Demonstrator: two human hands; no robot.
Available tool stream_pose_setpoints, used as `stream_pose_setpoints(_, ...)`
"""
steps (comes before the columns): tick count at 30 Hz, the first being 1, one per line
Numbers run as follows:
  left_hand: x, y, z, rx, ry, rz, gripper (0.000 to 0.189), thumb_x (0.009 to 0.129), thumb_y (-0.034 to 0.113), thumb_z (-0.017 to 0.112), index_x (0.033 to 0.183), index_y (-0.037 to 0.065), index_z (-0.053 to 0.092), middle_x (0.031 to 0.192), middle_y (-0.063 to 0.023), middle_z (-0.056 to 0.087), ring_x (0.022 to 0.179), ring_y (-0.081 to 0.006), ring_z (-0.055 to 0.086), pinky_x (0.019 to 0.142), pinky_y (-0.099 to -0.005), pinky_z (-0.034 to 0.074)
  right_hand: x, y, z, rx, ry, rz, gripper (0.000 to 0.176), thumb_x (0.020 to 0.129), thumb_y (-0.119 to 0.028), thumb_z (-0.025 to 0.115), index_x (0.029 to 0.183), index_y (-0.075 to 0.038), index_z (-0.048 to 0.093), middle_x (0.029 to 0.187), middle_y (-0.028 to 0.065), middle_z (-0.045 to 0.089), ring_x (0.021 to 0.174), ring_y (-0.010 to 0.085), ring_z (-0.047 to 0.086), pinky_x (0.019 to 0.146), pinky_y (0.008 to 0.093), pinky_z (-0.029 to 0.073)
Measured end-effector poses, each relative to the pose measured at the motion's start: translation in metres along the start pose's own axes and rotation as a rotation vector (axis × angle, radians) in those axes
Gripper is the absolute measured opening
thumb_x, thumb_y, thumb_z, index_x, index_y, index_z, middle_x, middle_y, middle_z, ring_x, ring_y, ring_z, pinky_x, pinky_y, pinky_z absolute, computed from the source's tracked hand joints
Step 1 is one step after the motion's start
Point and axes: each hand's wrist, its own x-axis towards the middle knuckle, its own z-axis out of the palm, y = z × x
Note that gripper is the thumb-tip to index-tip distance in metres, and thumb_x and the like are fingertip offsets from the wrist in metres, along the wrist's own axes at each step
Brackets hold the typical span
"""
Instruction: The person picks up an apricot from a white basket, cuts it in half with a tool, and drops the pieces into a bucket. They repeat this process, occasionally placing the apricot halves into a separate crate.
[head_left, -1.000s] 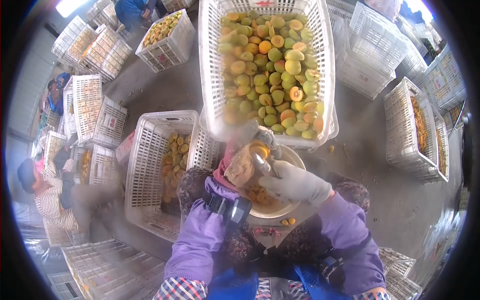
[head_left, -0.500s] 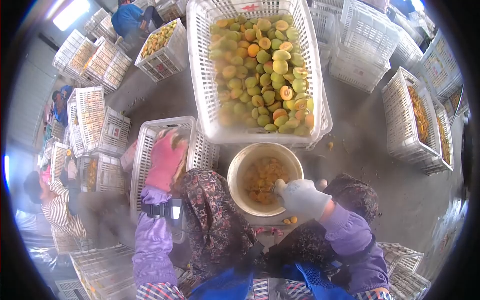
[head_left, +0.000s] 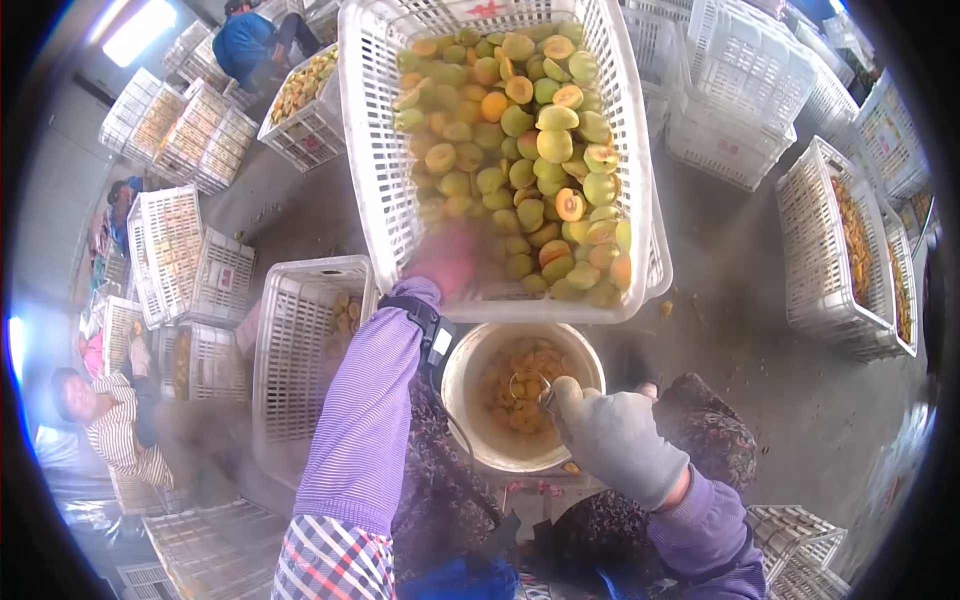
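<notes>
My left hand (head_left: 450,258), in a pink glove, is at the near left corner of a white crate (head_left: 640,200) heaped with green-yellow apricots (head_left: 520,160), several cut in half. Motion blurs its fingers, so what they hold cannot be made out. My right hand (head_left: 615,435), in a pale grey glove, is closed round a small wire-loop tool (head_left: 524,376). The loop hangs over a white bucket (head_left: 460,425) with orange-brown pits or fruit scraps (head_left: 520,415) in it.
Left of my knees stands a white crate (head_left: 275,350) with a few fruit pieces. Stacked crates (head_left: 735,90) rise at the back right, and filled crates (head_left: 840,290) stand at far right. A person in stripes (head_left: 125,425) sits at left; another in blue (head_left: 245,48) is farther back.
My left hand has gone from the left crate up and right to the apricot crate. My right hand stays by the bucket, and its wire loop now shows clearly. The view has shifted slightly.
</notes>
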Motion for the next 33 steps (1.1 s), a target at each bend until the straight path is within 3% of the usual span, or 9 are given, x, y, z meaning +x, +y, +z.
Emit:
stream_pose_setpoints(7, -0.001, -0.068, 0.024, -0.884, 0.127, 0.269, 0.041, 0.089, 0.013, 0.059, 0.126, -0.001, 0.051, 0.125, -0.015, 0.057, 0.099, -0.0233, 0.063, 0.089, -0.0386, 0.054, 0.006, 0.002, -0.007, 0.275, 0.23, 0.086, 0.022, 0.086, -0.021, 0.059, 0.1, -0.004, 0.054, 0.069, 0.0089, 0.064, 0.058, 0.0275, 0.065, 0.051, 0.0374, 0.05)
stream_pose_setpoints(11, -0.064, -0.021, -0.01, -2.093, 0.033, 0.125, 0.036, 0.093, 0.017, 0.057, 0.123, -0.002, 0.051, 0.12, -0.0139, 0.059, 0.097, -0.0254, 0.062, 0.087, -0.0434, 0.054, 0.014, 0.001, 0.002, 0.335, 0.288, 0.056, 0.022, 0.088, -0.022, 0.057, 0.101, -0.003, 0.054, 0.068, 0.0097, 0.064, 0.06, 0.0276, 0.065, 0.052, 0.039, 0.051)
stream_pose_setpoints(13, -0.09, -0.005, -0.014, -1.418, 0.273, 0.253, 0.036, 0.095, 0.017, 0.055, 0.125, -0.002, 0.05, 0.119, -0.0138, 0.059, 0.096, -0.0247, 0.062, 0.087, -0.0417, 0.054, 0.02, -0.004, 0.004, 0.374, 0.357, 0.056, 0.024, 0.088, -0.022, 0.057, 0.102, -0.003, 0.055, 0.068, 0.0109, 0.064, 0.061, 0.0281, 0.065, 0.053, 0.0396, 0.051)
stream_pose_setpoints(16, -0.119, 0.004, -0.002, -1.338, 0.171, 0.339, 0.038, 0.097, 0.011, 0.051, 0.133, 0.0, 0.043, 0.119, -0.0124, 0.06, 0.095, -0.0206, 0.061, 0.085, -0.0352, 0.054, 0.03, -0.01, 0.004, 0.367, 0.354, 0.071, 0.026, 0.088, -0.022, 0.058, 0.105, -0.002, 0.055, 0.072, 0.0123, 0.064, 0.066, 0.0284, 0.066, 0.057, 0.0391, 0.052)
stream_pose_setpoints(18, -0.136, 0.03, -0.002, -2.047, -0.028, 0.308, 0.039, 0.097, 0.007, 0.051, 0.134, 0.001, 0.042, 0.117, -0.0113, 0.061, 0.095, -0.0182, 0.061, 0.084, -0.0316, 0.054, 0.035, -0.014, 0.001, 0.355, 0.4, 0.076, 0.027, 0.088, -0.021, 0.058, 0.106, -0.001, 0.055, 0.076, 0.0127, 0.065, 0.071, 0.0285, 0.066, 0.059, 0.0382, 0.053)
stream_pose_setpoints(19, -0.136, 0.03, 0.005, -1.262, 0.241, 0.38, 0.039, 0.096, 0.007, 0.052, 0.133, 0.0, 0.042, 0.113, -0.0102, 0.062, 0.095, -0.0174, 0.061, 0.082, -0.0291, 0.054, 0.037, -0.015, 0.0, 0.348, 0.421, 0.077, 0.027, 0.087, -0.02, 0.059, 0.107, -0.001, 0.055, 0.077, 0.0128, 0.065, 0.073, 0.0285, 0.067, 0.061, 0.0377, 0.054)
stream_pose_setpoints(22, -0.139, 0.044, 0.005, -1.042, 0.241, 0.401, 0.039, 0.096, 0.007, 0.052, 0.133, 0.0, 0.042, 0.11, -0.0105, 0.063, 0.095, -0.0166, 0.061, 0.082, -0.0282, 0.054, 0.043, -0.016, 0.007, 0.28, 0.399, 0.119, 0.031, 0.086, -0.018, 0.059, 0.111, 0.0, 0.056, 0.083, 0.0118, 0.066, 0.077, 0.0282, 0.066, 0.063, 0.037, 0.054)
stream_pose_setpoints(25, -0.136, 0.047, 0.01, -1.725, 0.175, 0.251, 0.037, 0.095, 0.005, 0.051, 0.131, 0.0, 0.043, 0.111, -0.0108, 0.062, 0.098, -0.0178, 0.061, 0.081, -0.0283, 0.054, 0.048, -0.016, 0.005, 0.309, 0.308, 0.141, 0.036, 0.085, -0.016, 0.06, 0.115, 0.003, 0.055, 0.085, 0.0126, 0.065, 0.077, 0.0279, 0.066, 0.066, 0.0362, 0.054)
stream_pose_setpoints(33, -0.132, 0.047, 0.037, -1.672, 0.349, 0.09, 0.036, 0.096, 0.008, 0.049, 0.13, 0.001, 0.044, 0.116, -0.0115, 0.058, 0.101, -0.02, 0.06, 0.086, -0.0318, 0.053, 0.053, -0.018, 0.01, 0.37, 0.289, 0.12, 0.041, 0.084, -0.015, 0.059, 0.117, 0.008, 0.052, 0.082, 0.0152, 0.064, 0.076, 0.0287, 0.065, 0.068, 0.0363, 0.052)
